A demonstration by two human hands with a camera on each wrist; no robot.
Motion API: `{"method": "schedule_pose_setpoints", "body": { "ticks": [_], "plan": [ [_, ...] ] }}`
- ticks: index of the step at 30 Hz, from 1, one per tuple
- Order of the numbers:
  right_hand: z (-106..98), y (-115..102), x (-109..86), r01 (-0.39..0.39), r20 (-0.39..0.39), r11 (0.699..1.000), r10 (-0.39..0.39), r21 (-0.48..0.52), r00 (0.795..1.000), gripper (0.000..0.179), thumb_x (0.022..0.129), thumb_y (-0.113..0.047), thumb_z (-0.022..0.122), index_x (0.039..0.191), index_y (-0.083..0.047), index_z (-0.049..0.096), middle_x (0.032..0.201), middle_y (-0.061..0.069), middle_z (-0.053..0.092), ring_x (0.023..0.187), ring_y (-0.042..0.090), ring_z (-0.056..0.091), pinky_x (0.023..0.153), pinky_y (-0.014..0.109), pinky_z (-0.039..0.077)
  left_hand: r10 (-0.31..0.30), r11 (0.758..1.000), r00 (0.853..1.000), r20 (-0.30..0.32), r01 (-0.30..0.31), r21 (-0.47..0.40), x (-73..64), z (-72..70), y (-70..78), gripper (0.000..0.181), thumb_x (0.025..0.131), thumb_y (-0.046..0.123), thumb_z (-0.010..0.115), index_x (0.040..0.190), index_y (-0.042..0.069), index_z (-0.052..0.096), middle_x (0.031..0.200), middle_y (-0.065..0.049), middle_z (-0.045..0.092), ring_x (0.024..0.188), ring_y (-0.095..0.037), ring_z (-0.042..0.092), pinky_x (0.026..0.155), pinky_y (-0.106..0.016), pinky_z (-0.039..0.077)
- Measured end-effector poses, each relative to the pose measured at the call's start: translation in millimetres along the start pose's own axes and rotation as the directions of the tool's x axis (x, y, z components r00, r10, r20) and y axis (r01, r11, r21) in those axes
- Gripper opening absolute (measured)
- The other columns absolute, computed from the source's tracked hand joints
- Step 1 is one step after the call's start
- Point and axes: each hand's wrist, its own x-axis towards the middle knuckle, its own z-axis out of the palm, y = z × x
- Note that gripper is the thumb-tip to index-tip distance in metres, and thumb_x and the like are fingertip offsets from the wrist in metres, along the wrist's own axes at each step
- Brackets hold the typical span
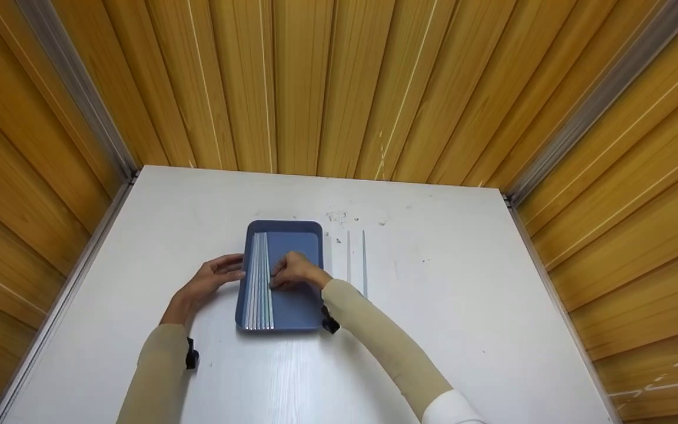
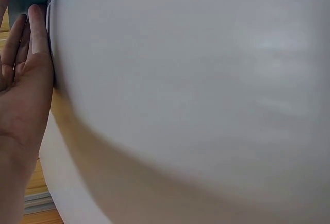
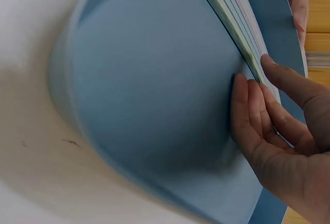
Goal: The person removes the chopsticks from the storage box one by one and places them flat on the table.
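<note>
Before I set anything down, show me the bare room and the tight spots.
Free: table right of the two loose strips, beyond the right sleeve; inside the tray, floor beyond the right grip. Crowded: the tray's left side, with packed strips inside and the left grip at its outer wall.

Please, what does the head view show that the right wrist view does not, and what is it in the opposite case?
Only the head view: two loose strips on the table beside the tray, both sleeves, and the black wrist devices.

Only the right wrist view: the palm side of the right hand, with its thumb seen close at the strips' edge.

Both: the tray with its row of strips, parts of both hands, the table and wood-look panels.
</note>
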Motion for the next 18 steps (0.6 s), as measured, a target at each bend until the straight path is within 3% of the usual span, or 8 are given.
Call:
{"method": "schedule_pose_setpoints", "body": {
  "ticks": [3, 6, 12, 18],
  "plan": [
    [2.6, 1.3, -2.1, 0.024, -0.029, 0.998, -0.026, -0.065, 0.999, 0.019, 0.078, -0.007, 0.087, 0.091, 0.0, 0.075, 0.078, 0.011, 0.078, 0.062, 0.013, 0.072, 0.062, 0.025, 0.061, 0.013, 1.0, 1.0, 0.014, -0.013, 0.006, 0.1, 0.8, 1.2, 0.071, 0.093, 0.021, 0.077, 0.154, 0.006, 0.043, 0.157, -0.021, 0.047, 0.147, -0.034, 0.044, 0.127, -0.051, 0.026],
    [5.7, 3.2, -2.3, 0.036, -0.058, 0.992, -0.043, -0.122, 0.997, 0.023, 0.077, -0.01, 0.088, 0.093, 0.0, 0.075, 0.078, 0.01, 0.078, 0.058, 0.006, 0.065, 0.06, 0.021, 0.058, 0.024, 1.0, 0.999, 0.027, -0.024, 0.008, 0.3, 0.9, 2.0, 0.071, 0.094, 0.021, 0.076, 0.154, 0.005, 0.042, 0.157, -0.022, 0.046, 0.148, -0.036, 0.042, 0.127, -0.052, 0.027],
    [12.5, 2.3, -5.4, 0.022, -0.103, 0.986, -0.04, -0.164, 0.994, 0.027, 0.076, -0.006, 0.088, 0.097, 0.004, 0.074, 0.085, 0.016, 0.078, 0.057, 0.004, 0.06, 0.059, 0.017, 0.053, -0.004, 1.0, 1.0, 0.002, 0.004, 0.0, -0.2, -0.1, -0.8, 0.071, 0.093, 0.019, 0.077, 0.154, 0.006, 0.043, 0.157, -0.021, 0.047, 0.148, -0.034, 0.043, 0.126, -0.049, 0.029],
    [16.7, -1.1, -7.2, -0.001, -0.144, 0.988, -0.021, -0.154, 0.989, 0.028, 0.075, -0.001, 0.086, 0.098, 0.008, 0.071, 0.077, 0.004, 0.066, 0.061, 0.009, 0.057, 0.058, 0.019, 0.051, -0.006, 1.0, 1.0, 0.0, 0.006, -0.017, -0.4, 0.2, -1.7, 0.072, 0.093, 0.019, 0.077, 0.154, 0.006, 0.043, 0.158, -0.02, 0.046, 0.148, -0.033, 0.043, 0.125, -0.047, 0.031]
  ]
}}
